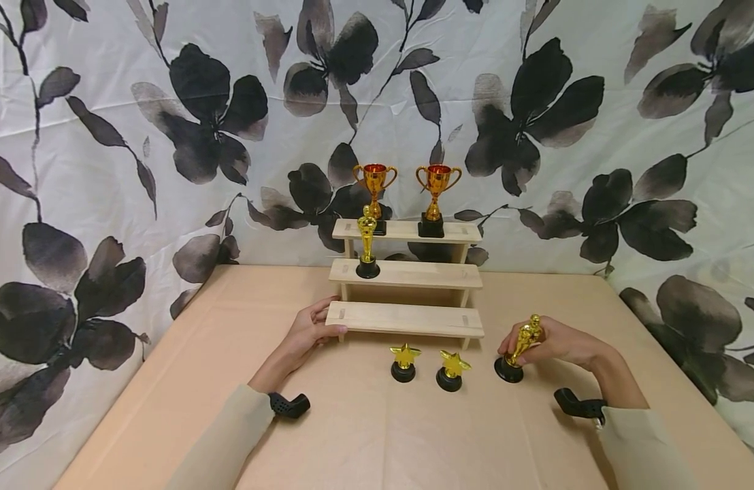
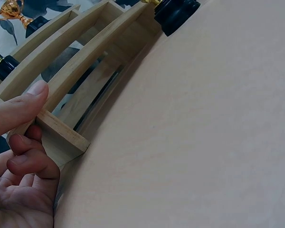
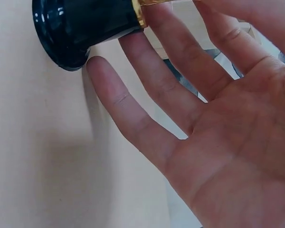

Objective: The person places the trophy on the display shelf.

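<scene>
Your right hand (image 1: 557, 344) grips a gold statuette trophy (image 1: 519, 350), tilted, its black base on the tan counter (image 1: 377, 435) at near right. Just left stand two star trophies (image 1: 427, 363). Your left hand (image 1: 309, 331) pinches the left end of the wooden stepped shelf (image 1: 407, 318)'s lowest tier. Farther back, another statuette (image 1: 367, 242) occupies the middle tier, two cup trophies (image 1: 406, 194) the top.

Two gold cup trophies (image 1: 375, 182) (image 1: 437, 184) stand on black bases at the top. Two small gold star trophies (image 1: 404, 361) (image 1: 452, 369) sit side by side on a tan tabletop (image 1: 377, 435). Behind hangs a white curtain (image 1: 107, 136) printed with dark leaves.
</scene>
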